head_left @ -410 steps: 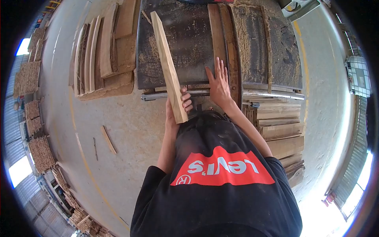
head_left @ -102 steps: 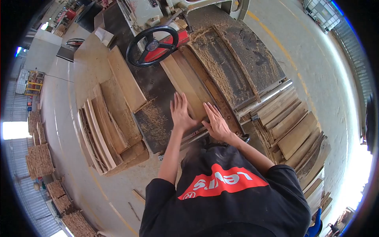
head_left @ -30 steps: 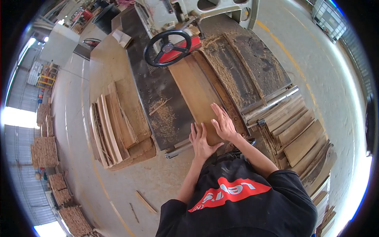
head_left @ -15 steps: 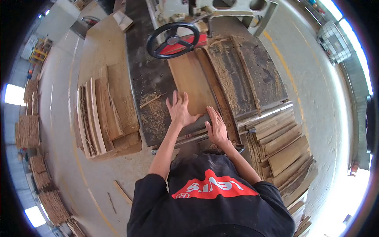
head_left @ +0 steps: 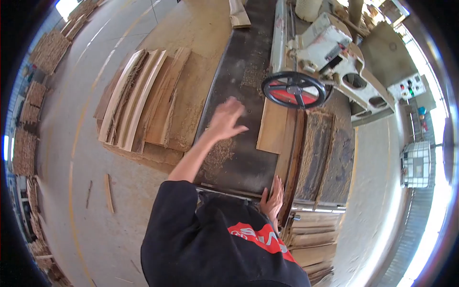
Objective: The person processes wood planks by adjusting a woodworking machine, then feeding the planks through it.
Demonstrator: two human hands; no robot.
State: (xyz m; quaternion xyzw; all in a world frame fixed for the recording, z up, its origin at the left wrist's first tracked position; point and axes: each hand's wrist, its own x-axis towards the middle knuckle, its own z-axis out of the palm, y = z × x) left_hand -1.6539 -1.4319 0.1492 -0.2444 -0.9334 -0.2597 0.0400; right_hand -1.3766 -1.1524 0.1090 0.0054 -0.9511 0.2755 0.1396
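My left hand (head_left: 226,120) is open over the dark machine table (head_left: 248,167), its thumb spread and fingertips blurred. Sawdust (head_left: 219,155) lies beneath and beside it. To its right, a flat wooden board (head_left: 270,130) runs under the handwheel (head_left: 293,90). Along the board's right side is a longer wooden strip (head_left: 285,155), next to the rust-brown guide rail (head_left: 297,158). My right hand (head_left: 272,200), fingers stretched out and close together, is at the strip's near end by the table's front edge.
Left of the machine, cut wooden strips (head_left: 160,112) lie on a plywood-topped table (head_left: 191,110). More boards (head_left: 313,239) are stacked at the front right. The machine's white frame (head_left: 330,43) stands at the back. Loose wood pieces (head_left: 109,193) lie on the floor.
The view has turned right-to-left across the scene. My left hand has left the board and moved left over the table; my right hand stays near the front edge. The board now sits farther forward.
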